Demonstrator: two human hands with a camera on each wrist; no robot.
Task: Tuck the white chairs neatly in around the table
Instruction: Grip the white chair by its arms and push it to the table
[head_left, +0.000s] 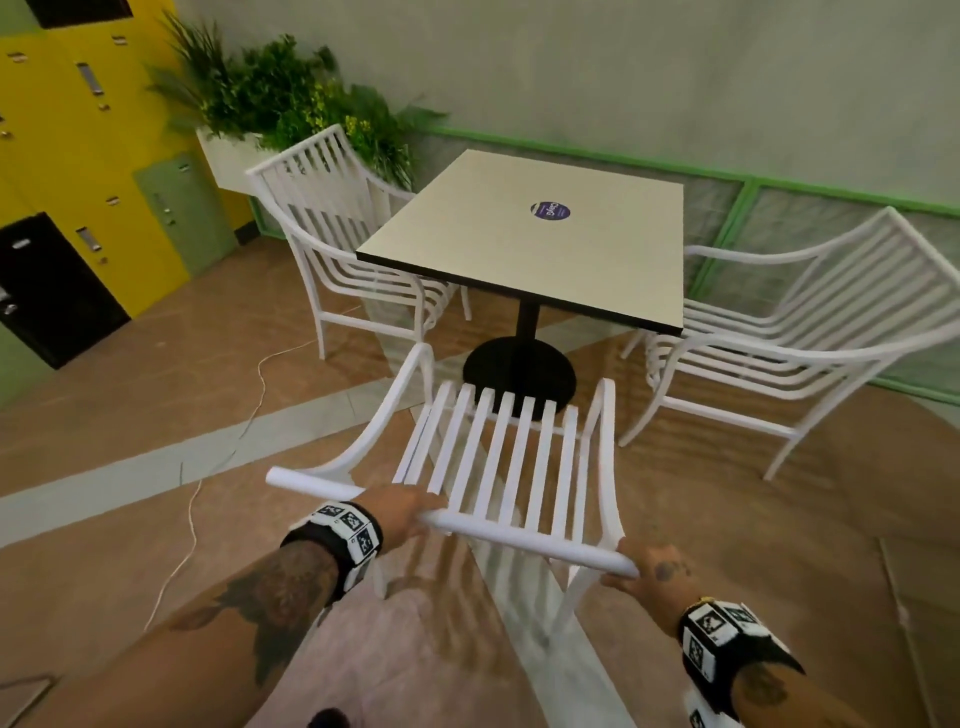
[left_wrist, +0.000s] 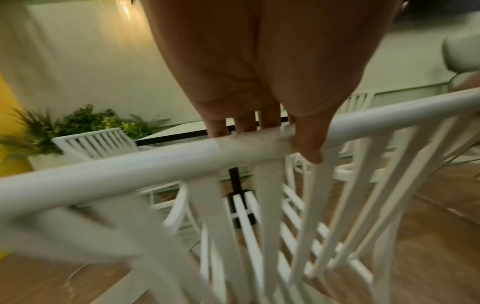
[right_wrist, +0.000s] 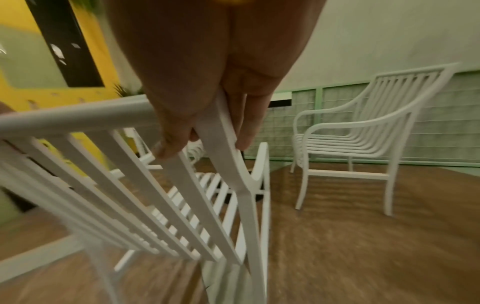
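Observation:
A white slatted chair (head_left: 498, 467) stands in front of me, its seat facing the square cream table (head_left: 524, 239) on a black pedestal. My left hand (head_left: 410, 514) grips the chair's top rail (left_wrist: 155, 164) left of the middle, fingers curled over it. My right hand (head_left: 649, 571) grips the rail's right end where the side post (right_wrist: 226, 131) meets it. A second white chair (head_left: 332, 234) sits at the table's left side. A third white chair (head_left: 800, 332) sits at the right side, a little away from the table.
A white planter with green plants (head_left: 270, 104) stands behind the left chair. Yellow, green and black lockers (head_left: 88, 171) line the left wall. A thin white cable (head_left: 218, 457) runs across the brown floor. A green-framed low wall (head_left: 727, 208) lies behind the table.

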